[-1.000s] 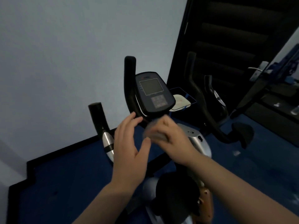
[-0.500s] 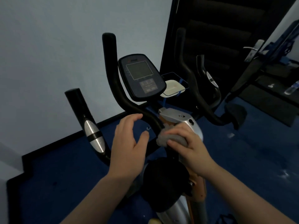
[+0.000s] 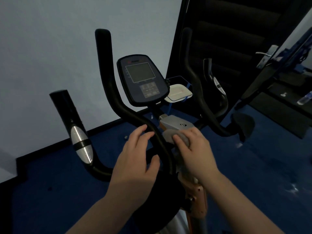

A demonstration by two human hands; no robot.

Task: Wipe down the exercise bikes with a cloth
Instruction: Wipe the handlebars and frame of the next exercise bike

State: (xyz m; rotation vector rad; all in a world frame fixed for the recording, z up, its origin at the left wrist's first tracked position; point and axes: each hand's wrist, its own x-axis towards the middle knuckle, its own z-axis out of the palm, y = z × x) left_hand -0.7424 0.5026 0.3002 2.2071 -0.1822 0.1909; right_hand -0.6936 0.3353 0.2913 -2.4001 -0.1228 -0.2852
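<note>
An exercise bike stands before me with a dark console (image 3: pixel 142 80), black curved handlebars (image 3: pixel 114 98) and a silver stem cover (image 3: pixel 175 123). My right hand (image 3: pixel 194 152) is shut on a bunched grey cloth (image 3: pixel 170 135), pressed against the stem just below the silver cover. My left hand (image 3: pixel 135 159) hovers with fingers spread at the left handlebar's lower bend, fingertips touching the bar. The black saddle (image 3: pixel 157 200) lies partly hidden under my forearms.
A pale wall fills the left side and a dark door frame (image 3: pixel 175 48) rises at centre right. A white tray (image 3: pixel 179 92) sits behind the console. The floor is blue carpet (image 3: pixel 253 166). A door handle (image 3: pixel 265 54) shows at the right.
My right hand moved the cloth down from in front of the console to the stem below the silver cover. My left hand came closer to the handlebar bend.
</note>
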